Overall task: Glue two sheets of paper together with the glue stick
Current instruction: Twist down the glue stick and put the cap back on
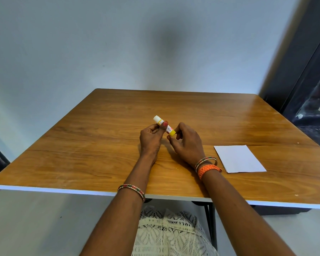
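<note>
My left hand (151,137) and right hand (187,143) pinch the capped glue stick (163,126); paper (239,158), at four o'clock, lies unglued.

Both hands raised together over mid-table, forearms extended forward.

Left hand (150,138): fingers curled, thumb uppermost, pinching a glue stick (163,125) near its middle. Right hand (187,143): fingers loosely bent, index and thumb tips at the stick's yellow lower end; whether they grip it is unclear. A bangle on each wrist; right wrist also carries an orange braided band.
</note>
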